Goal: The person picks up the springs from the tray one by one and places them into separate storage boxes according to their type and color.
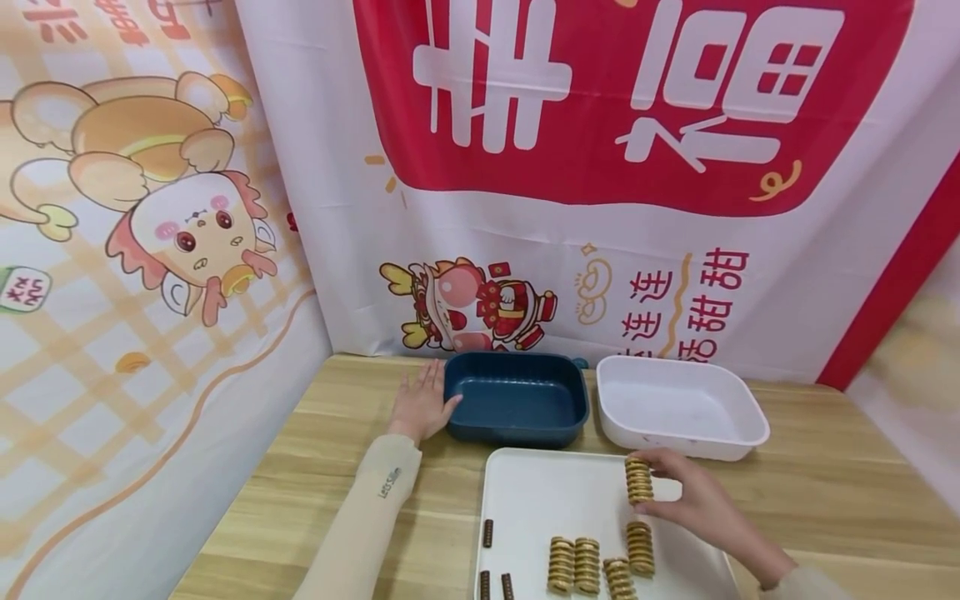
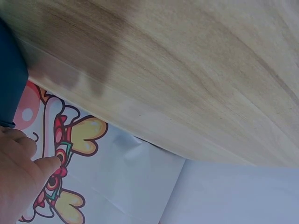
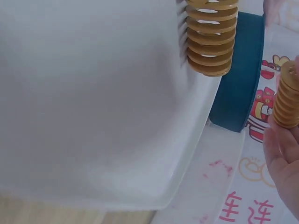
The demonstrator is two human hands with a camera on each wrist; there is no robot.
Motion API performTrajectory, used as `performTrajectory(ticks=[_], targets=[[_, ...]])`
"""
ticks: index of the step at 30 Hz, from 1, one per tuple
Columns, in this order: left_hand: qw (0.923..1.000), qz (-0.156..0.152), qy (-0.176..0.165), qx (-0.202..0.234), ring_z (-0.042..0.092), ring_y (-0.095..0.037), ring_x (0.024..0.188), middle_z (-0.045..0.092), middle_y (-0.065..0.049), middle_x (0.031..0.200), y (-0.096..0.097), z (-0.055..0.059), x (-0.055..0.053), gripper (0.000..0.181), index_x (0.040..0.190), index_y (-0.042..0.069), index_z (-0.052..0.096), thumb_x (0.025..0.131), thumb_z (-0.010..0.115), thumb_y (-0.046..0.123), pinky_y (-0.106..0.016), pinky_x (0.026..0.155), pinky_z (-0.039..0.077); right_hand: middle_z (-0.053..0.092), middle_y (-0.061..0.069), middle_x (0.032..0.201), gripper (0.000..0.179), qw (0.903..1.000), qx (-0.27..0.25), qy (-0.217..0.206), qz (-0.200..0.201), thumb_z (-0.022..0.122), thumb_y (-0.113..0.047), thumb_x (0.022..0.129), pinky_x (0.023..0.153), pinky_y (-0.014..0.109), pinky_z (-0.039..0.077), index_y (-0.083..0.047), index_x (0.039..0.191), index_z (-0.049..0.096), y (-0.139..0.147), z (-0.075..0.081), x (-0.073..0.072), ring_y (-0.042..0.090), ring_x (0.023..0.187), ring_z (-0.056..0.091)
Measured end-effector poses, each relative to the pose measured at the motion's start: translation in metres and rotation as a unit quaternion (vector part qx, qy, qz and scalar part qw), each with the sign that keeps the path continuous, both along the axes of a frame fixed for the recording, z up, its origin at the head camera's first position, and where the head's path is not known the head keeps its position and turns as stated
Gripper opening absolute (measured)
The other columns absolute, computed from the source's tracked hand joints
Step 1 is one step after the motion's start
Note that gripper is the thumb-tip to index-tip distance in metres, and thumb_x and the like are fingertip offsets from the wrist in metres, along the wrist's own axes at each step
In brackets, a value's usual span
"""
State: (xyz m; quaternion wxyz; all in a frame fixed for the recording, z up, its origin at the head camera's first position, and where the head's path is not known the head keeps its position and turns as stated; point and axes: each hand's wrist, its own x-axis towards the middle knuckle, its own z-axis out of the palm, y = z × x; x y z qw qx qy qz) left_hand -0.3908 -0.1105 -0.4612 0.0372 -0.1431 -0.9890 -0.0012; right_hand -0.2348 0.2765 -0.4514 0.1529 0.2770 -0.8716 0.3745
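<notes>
In the head view my right hand (image 1: 693,496) pinches a gold-yellow coil spring (image 1: 639,481) between thumb and fingers, upright over the far right part of a white tray (image 1: 525,475). The right wrist view shows this held spring (image 3: 286,100) at the right edge, with another spring (image 3: 211,39) on the tray. Several more springs (image 1: 573,565) lie in the tray, one just below the held one. My left hand (image 1: 422,404) rests against the left side of a dark blue bin (image 1: 517,435), fingers straight and thumb at its rim.
A white bin (image 1: 682,442) stands right of the blue one, behind the tray. Several small dark brown ridged pieces (image 1: 488,533) lie along the tray's left side. Behind the wooden table (image 1: 315,467) hangs a printed cloth (image 1: 345,250).
</notes>
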Motion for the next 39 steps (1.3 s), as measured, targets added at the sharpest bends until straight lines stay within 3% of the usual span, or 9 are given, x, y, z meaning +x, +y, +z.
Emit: performTrajectory(ticks=[2,5,9,12,18,22,27,35,39], targets=[[1.0,-0.001,0.002,0.004,0.021,-0.031,0.142,0.022,-0.017,0.155,-0.001,0.0,-0.001,0.072,0.149,-0.003,0.024,0.101,0.034,0.049,-0.056,0.111,0.017,0.066,0.011,0.105,0.055,0.9993,-0.031,-0.018,0.01,0.086,-0.005,0.064,0.079,0.029,0.053,0.002,0.112,0.061,-0.001,-0.001,-0.003,0.005,0.094,0.061],[1.0,0.001,0.002,0.005,0.02,-0.03,0.142,0.021,-0.016,0.155,-0.001,0.0,-0.002,0.072,0.149,-0.003,0.023,0.101,0.034,0.049,-0.056,0.111,0.017,0.064,0.019,0.107,0.052,0.9921,-0.096,-0.077,0.024,0.081,0.0,0.071,0.084,0.021,0.05,0.009,0.115,0.057,-0.001,-0.002,-0.007,0.005,0.095,0.061],[1.0,0.002,0.001,-0.001,0.02,-0.03,0.142,0.021,-0.016,0.155,0.0,0.0,-0.002,0.072,0.149,-0.003,0.022,0.1,0.033,0.05,-0.055,0.111,0.018,0.06,0.025,0.114,0.053,0.9641,-0.184,-0.192,0.0,0.075,0.002,0.078,0.085,0.017,0.047,0.015,0.122,0.049,0.001,0.001,-0.012,0.003,0.097,0.06],[1.0,0.002,-0.001,-0.004,0.02,-0.03,0.142,0.022,-0.016,0.155,0.001,0.0,-0.002,0.072,0.149,-0.002,0.023,0.1,0.033,0.05,-0.055,0.111,0.018,0.061,0.015,0.118,0.057,0.9418,-0.225,-0.248,-0.03,0.073,-0.001,0.081,0.084,0.018,0.048,0.013,0.128,0.044,0.003,0.005,-0.017,0.001,0.099,0.06],[1.0,0.004,0.0,-0.001,0.021,-0.03,0.142,0.023,-0.015,0.155,0.002,-0.003,-0.001,0.072,0.149,-0.002,0.024,0.1,0.035,0.049,-0.055,0.111,0.017,0.063,-0.012,0.111,0.046,0.9276,-0.294,-0.23,-0.021,0.069,0.003,0.083,0.082,0.02,0.051,0.002,0.125,0.051,0.012,0.01,-0.03,0.001,0.101,0.06],[1.0,0.005,0.001,0.005,0.02,-0.029,0.142,0.023,-0.015,0.155,0.002,-0.005,-0.001,0.072,0.149,-0.001,0.023,0.1,0.034,0.05,-0.055,0.111,0.017,0.063,-0.011,0.111,0.04,0.9171,-0.34,-0.207,0.001,0.065,0.007,0.085,0.082,0.019,0.05,-0.008,0.121,0.055,0.017,0.015,-0.042,0.001,0.103,0.06],[1.0,0.005,-0.002,0.008,0.019,-0.03,0.143,0.022,-0.015,0.155,0.002,-0.004,-0.001,0.072,0.15,-0.002,0.022,0.1,0.034,0.05,-0.055,0.111,0.016,0.061,-0.008,0.112,0.038,0.9063,-0.377,-0.19,0.012,0.062,0.009,0.087,0.084,0.018,0.049,-0.008,0.12,0.055,0.017,0.026,-0.059,0.002,0.104,0.059],[1.0,0.002,-0.004,0.002,0.02,-0.029,0.143,0.022,-0.016,0.155,0.004,-0.004,-0.001,0.071,0.149,-0.002,0.023,0.1,0.035,0.049,-0.054,0.111,0.017,0.06,-0.003,0.112,0.033,0.8783,-0.438,-0.186,0.044,0.057,0.011,0.089,0.088,0.018,0.047,-0.007,0.117,0.054,0.012,0.037,-0.083,0.005,0.104,0.059],[1.0,0.003,0.006,0.002,0.021,-0.03,0.142,0.023,-0.016,0.155,0.001,-0.006,-0.003,0.071,0.149,-0.002,0.025,0.1,0.035,0.049,-0.055,0.111,0.018,0.057,-0.005,0.111,0.036,0.8861,-0.413,-0.21,0.004,0.062,0.004,0.089,0.088,0.016,0.046,-0.004,0.122,0.05,0.009,0.037,-0.099,0.004,0.103,0.057]])
